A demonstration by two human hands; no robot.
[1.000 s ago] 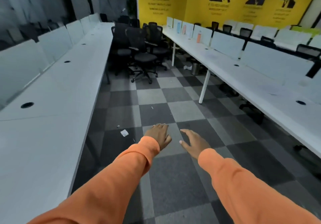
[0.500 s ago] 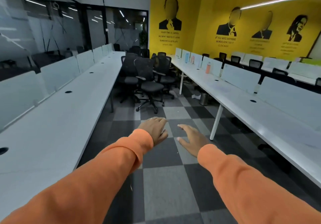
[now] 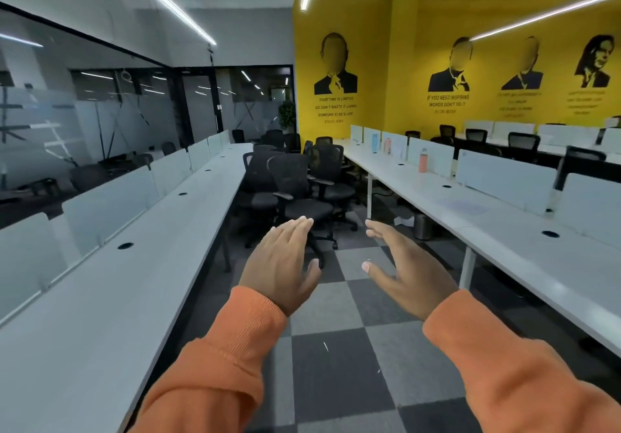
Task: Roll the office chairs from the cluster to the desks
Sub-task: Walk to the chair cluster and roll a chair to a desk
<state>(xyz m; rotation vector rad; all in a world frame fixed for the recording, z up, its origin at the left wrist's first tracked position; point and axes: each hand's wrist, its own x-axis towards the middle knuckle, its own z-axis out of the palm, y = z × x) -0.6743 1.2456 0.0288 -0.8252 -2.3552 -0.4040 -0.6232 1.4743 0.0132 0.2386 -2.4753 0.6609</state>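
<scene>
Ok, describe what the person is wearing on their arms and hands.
Both arms are covered by long orange sleeves of a soft, sweatshirt-like fabric, each ending in a ribbed cuff at the wrist. The left hand and right hand are bare: no gloves, and no rings, watch or markings are visible.

Open office room with a yellow wall (image 3: 369, 46) at the far end.

Grey and dark checkered carpet floor (image 3: 336, 365) in the aisle between two long white desks (image 3: 100, 315), each with low white divider panels (image 3: 504, 174) along the back edge. Glass partition (image 3: 100, 113) with black frames on the left side, reflecting the lamps. Bright light strips (image 3: 178, 12) on the ceiling. Black portraits (image 3: 335, 64) with quotes under them on the yellow wall, a green plant (image 3: 287, 113) beside it. Small metal bin (image 3: 422, 227) on the floor under the right desk.
</scene>
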